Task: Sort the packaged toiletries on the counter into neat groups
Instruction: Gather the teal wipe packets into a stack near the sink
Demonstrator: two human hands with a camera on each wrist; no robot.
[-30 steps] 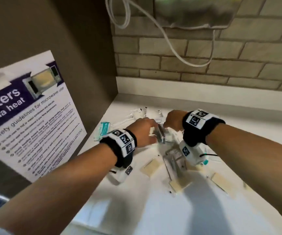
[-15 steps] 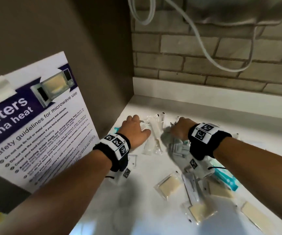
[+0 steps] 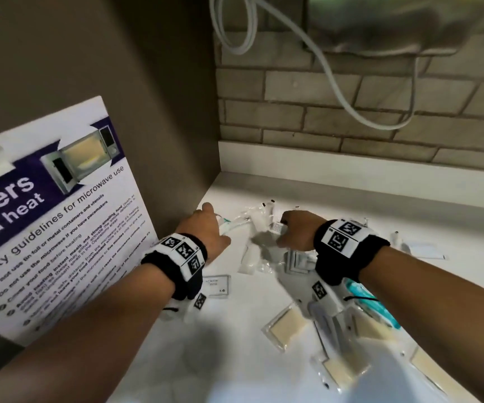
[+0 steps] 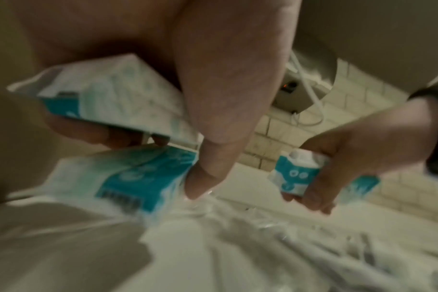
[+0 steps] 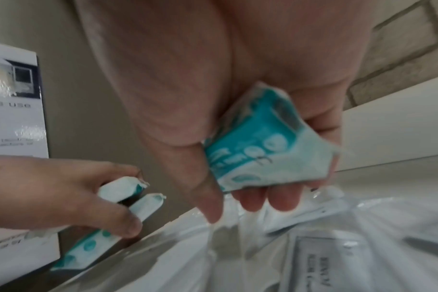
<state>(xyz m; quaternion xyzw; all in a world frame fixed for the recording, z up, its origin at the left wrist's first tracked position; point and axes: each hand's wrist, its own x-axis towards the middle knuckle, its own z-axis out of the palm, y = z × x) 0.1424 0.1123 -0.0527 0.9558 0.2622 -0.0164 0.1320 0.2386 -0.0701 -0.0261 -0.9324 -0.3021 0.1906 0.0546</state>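
My left hand [image 3: 205, 228] is at the back left of the white counter [image 3: 235, 359], next to the side wall. It grips two long teal-and-white packets [image 4: 138, 177], one above the other [image 5: 128, 199]. My right hand [image 3: 296, 231] is a little to its right, over a heap of clear plastic packets [image 3: 252, 254]. Its fingers are curled round one short teal-and-white packet [image 5: 263, 146], which also shows in the left wrist view [image 4: 295, 173]. In the head view both hands largely hide what they hold.
Beige soap packets [image 3: 287, 324] and another teal packet [image 3: 380, 306] lie under my right forearm. A small white card [image 3: 216, 286] lies by my left wrist. A microwave safety sign [image 3: 54, 213] leans on the brown side wall. A white cable [image 3: 336, 91] hangs on the brick wall.
Both hands have moved toward the back of the counter. My left hand slid to the wall and closed on the teal packets there. My right hand stays curled over the clear heap.
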